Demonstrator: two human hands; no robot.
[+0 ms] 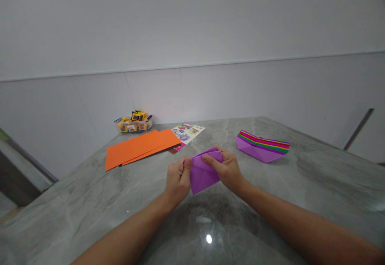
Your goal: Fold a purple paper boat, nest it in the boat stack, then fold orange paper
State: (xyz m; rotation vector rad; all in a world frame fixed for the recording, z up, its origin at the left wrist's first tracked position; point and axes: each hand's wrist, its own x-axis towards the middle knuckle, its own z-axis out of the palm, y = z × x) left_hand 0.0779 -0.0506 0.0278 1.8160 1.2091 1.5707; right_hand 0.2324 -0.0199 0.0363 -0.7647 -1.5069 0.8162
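A folded purple paper [202, 174] is held just above the grey marble table [90, 201], in the middle of the view. My left hand [178, 179] pinches its left edge with thumb and curled fingers. My right hand [226, 168] grips its upper right side, thumb on top and fingers behind. The paper's lower corner points down toward the table.
A stack of nested folded paper boats [262, 146] in several colours lies to the right. Orange paper sheets [140, 146] lie at the left, a printed instruction sheet [188, 132] behind them. A clear box with a yellow toy vehicle [134, 122] stands by the wall.
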